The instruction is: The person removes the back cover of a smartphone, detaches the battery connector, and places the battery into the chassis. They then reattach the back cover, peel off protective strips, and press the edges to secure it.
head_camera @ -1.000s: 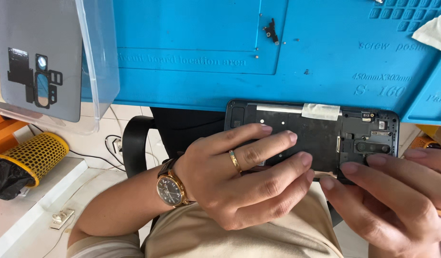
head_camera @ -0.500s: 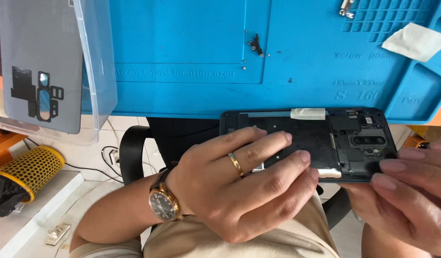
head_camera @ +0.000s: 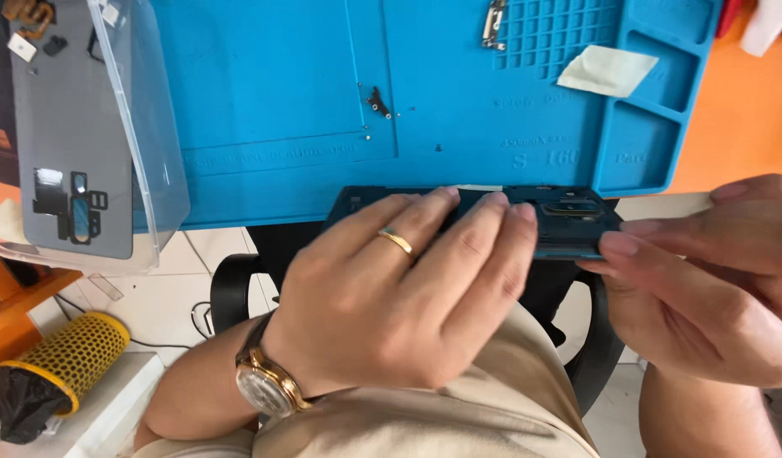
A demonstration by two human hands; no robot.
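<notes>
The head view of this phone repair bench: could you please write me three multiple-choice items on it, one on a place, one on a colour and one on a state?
1. Where does the grey back cover lie?
A. in the clear plastic tray at the left
B. on the blue mat
C. on the person's lap

2. What colour is the work mat?
A. green
B. blue
C. black

3. How is the opened phone held?
A. lying alone on the mat
B. by one hand only
C. by both hands, in front of the mat's near edge

Answers:
1 A: the cover rests inside the clear tray.
2 B: the mat is bright blue.
3 C: the left hand lies over the phone and the right hand grips its end.
</notes>
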